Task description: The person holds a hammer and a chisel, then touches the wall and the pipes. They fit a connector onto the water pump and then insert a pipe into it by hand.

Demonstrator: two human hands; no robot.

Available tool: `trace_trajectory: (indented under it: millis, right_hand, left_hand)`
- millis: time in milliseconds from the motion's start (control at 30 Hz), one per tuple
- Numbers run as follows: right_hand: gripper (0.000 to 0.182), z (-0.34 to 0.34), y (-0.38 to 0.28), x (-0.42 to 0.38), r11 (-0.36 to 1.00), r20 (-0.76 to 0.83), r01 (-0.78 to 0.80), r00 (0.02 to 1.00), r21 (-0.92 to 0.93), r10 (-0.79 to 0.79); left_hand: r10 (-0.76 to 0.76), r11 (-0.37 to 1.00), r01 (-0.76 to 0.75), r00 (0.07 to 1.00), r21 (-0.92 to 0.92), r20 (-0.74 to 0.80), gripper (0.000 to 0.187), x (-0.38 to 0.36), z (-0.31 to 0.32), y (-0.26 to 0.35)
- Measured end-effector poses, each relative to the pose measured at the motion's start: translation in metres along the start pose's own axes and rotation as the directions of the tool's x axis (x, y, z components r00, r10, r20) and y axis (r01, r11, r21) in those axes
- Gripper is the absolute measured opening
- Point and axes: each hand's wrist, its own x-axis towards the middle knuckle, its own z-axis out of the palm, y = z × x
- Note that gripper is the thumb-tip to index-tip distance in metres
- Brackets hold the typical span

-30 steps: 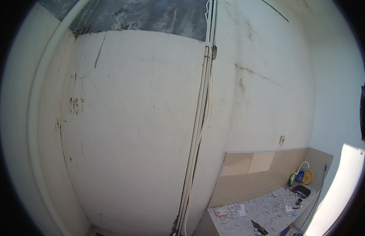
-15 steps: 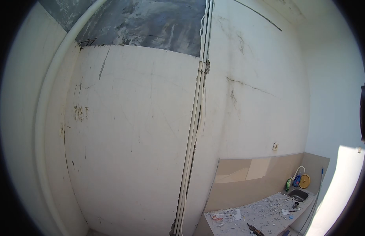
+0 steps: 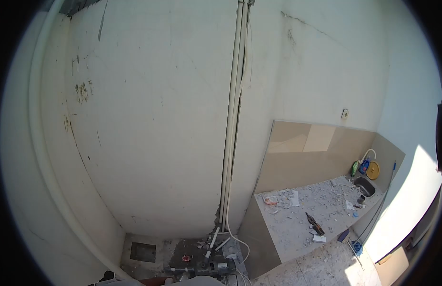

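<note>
A strip of bare skin (image 3: 153, 281), seemingly part of my left arm or hand, shows at the bottom edge between patches of grey cloth (image 3: 202, 281); its fingers are hidden. My right hand is out of view. Just beyond the cloth, a dark grey-green power drill-like tool (image 3: 209, 268) lies on its side on the floor, its narrow end to the left. Short white pipe pieces (image 3: 212, 243) and rubble lie behind it, at the foot of the wall pipes (image 3: 234, 119). A small red packet (image 3: 186, 258) is close by.
On the right, a counter (image 3: 283, 248) carries broken plaster, a dark hand tool (image 3: 315, 224) and a small white box (image 3: 319, 239). A sink (image 3: 364, 187), bottles (image 3: 364, 167) and a yellow round lid (image 3: 373, 170) are at its far end. A square recess (image 3: 143, 252) is in the floor.
The view has tilted down. The floor, the power tool, the pipe pieces and grey cloth have come into sight, while most of the dark upper wall patch has left the view.
</note>
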Motion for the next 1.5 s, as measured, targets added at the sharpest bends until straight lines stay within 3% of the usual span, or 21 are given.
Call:
trace_trajectory:
  millis: [133, 167, 200, 233, 267, 333, 433, 533, 633, 733, 933, 1033, 1133, 1233, 1333, 1400, 1433, 1500]
  right_hand:
    - [0.035, 0.079, 0.090, 0.007, 0.996, 0.160, 0.068, 0.985, -0.056, -0.058]
    - [0.035, 0.101, 0.114, 0.005, 0.992, 0.191, 0.097, 0.978, -0.078, -0.081]
    - [0.036, 0.124, 0.132, -0.001, 0.990, 0.212, 0.117, 0.972, -0.076, -0.098]
    - [0.037, 0.119, 0.130, -0.015, 0.977, 0.271, 0.187, 0.950, -0.100, -0.154]
    - [0.038, 0.124, 0.124, -0.021, 0.998, 0.154, 0.049, 0.987, 0.040, -0.055]
    - [0.039, 0.118, 0.110, -0.038, 0.992, 0.123, 0.011, 0.992, 0.125, -0.026]
    - [0.039, 0.126, 0.101, -0.045, 0.998, 0.133, -0.033, 0.991, 0.058, 0.025]
    - [0.036, 0.087, 0.053, -0.069, 0.985, 0.191, -0.088, 0.980, 0.148, 0.059]
    - [0.032, 0.086, 0.039, -0.075, 0.980, 0.142, -0.121, 0.985, 0.161, 0.098]
    - [0.029, 0.097, 0.038, -0.073, 0.979, 0.102, -0.092, 0.992, 0.180, 0.074]
    - [0.031, 0.103, -0.002, -0.070, 0.899, -0.016, -0.399, 0.913, 0.182, 0.409]
    - [0.033, 0.108, -0.021, -0.069, 0.842, -0.095, -0.477, 0.854, 0.250, 0.512]
    - [0.033, 0.110, -0.026, -0.073, 0.870, -0.127, -0.412, 0.881, 0.271, 0.457]
    - [0.029, 0.132, 0.014, -0.054, 0.899, -0.252, -0.277, 0.894, 0.340, 0.370]
    - [0.027, 0.106, 0.022, 0.000, 0.856, -0.309, -0.343, 0.826, 0.386, 0.471]
    - [0.024, 0.105, 0.058, 0.042, 0.895, -0.474, -0.197, 0.791, 0.399, 0.386]
    - [0.022, 0.088, 0.062, 0.056, 0.854, -0.416, -0.275, 0.781, 0.441, 0.466]
    - [0.022, 0.094, 0.118, 0.082, 0.885, -0.541, -0.243, 0.717, 0.397, 0.440]
  left_hand:
    - [0.010, 1.000, -0.010, 0.997, -0.006, 0.073, 0.024, 0.014, 0.051, -0.077]
    - [0.077, 0.997, -0.076, 0.994, -0.016, 0.082, 0.024, 0.017, 0.064, -0.098]
    - [0.318, 0.939, -0.314, 0.948, -0.140, 0.006, 0.025, -0.001, 0.064, -0.101]
    - [0.336, 0.933, -0.338, 0.941, 0.123, 0.039, 0.032, -0.029, 0.049, -0.061]
    - [-0.071, 0.991, 0.076, 0.996, -0.113, 0.053, 0.034, -0.050, 0.037, -0.022]
    - [-0.124, 0.991, 0.120, 0.989, 0.060, 0.078, 0.040, -0.048, 0.047, -0.029]
    - [-0.162, 0.987, 0.160, 0.983, 0.034, 0.088, 0.038, -0.052, 0.060, -0.034]
    - [-0.118, 0.965, 0.079, 0.982, 0.248, 0.145, 0.037, -0.058, 0.050, -0.019]
    - [-0.139, 0.967, 0.098, 0.976, 0.234, 0.166, 0.033, -0.072, 0.032, -0.013]
    - [0.009, 0.999, -0.001, 0.974, -0.038, 0.225, 0.031, -0.079, 0.021, -0.033]
    - [0.111, 0.994, -0.102, 0.939, -0.044, 0.324, 0.033, -0.050, 0.020, -0.076]
    - [0.030, 0.992, -0.075, 0.917, 0.098, 0.397, 0.032, -0.049, -0.015, -0.066]
    - [-0.004, 0.999, -0.019, 0.888, 0.045, 0.460, 0.031, -0.055, -0.035, -0.077]
    - [-0.093, 0.975, -0.048, 0.800, 0.218, 0.592, 0.027, -0.041, -0.046, -0.072]
    - [0.070, 0.997, -0.053, 0.898, -0.051, 0.434, 0.028, -0.001, -0.052, -0.093]
    - [0.009, 0.997, 0.004, 0.988, -0.082, 0.153, 0.032, 0.043, -0.072, -0.089]
    - [0.066, 0.997, -0.066, 0.998, -0.045, -0.016, 0.034, 0.069, -0.088, -0.081]
    - [0.254, 0.967, -0.232, 0.898, 0.106, -0.358, 0.036, 0.124, -0.114, -0.084]
